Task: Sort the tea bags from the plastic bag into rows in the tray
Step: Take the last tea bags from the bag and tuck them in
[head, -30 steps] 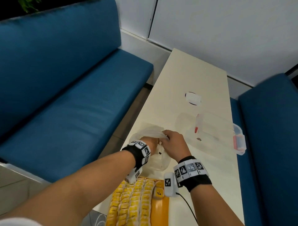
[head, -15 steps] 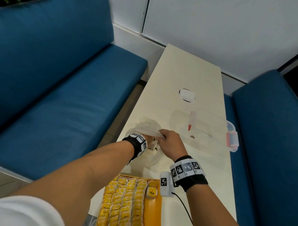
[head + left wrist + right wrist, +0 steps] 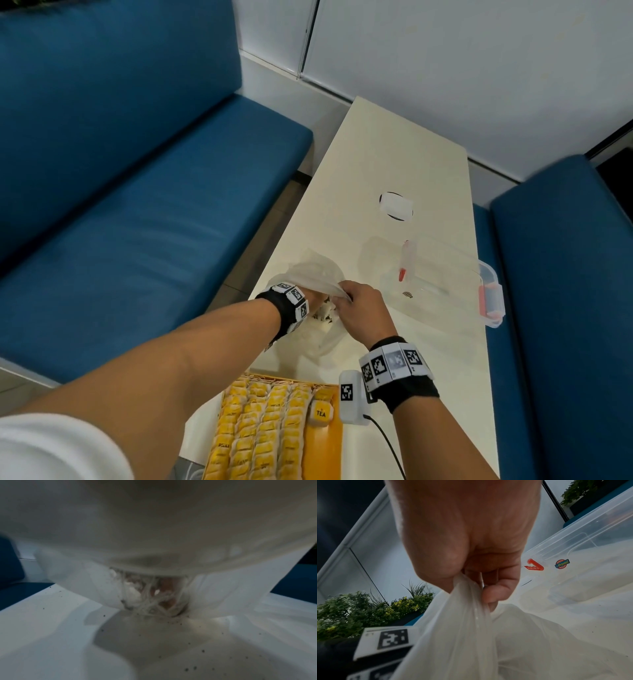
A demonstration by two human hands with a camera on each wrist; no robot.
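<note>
Table [image 3: 394,144] carries everything. Tray [image 3: 325,445], mostly filled with rows, lies behind both wrists, toward body. Plastic bag [image 3: 318,277] is held up by right hand [image 3: 359,308], rim pinched in curled fingers. Left hand [image 3: 310,296] is sunk inside bag mouth, so nearer (grip cannot be told). Tea bags [image 3: 154,595] with tangled strings lie just ahead of left fingertips, at bag bottom.

The far half of the bench [image 3: 404,150] lies bare and open to a reach. Nearer, the clear lidded box [image 3: 442,284] blocks the right side, and the plastic bag [image 3: 315,274] fills the middle. The tray [image 3: 329,445] blocks the near edge, its rightmost row largely open.
</note>
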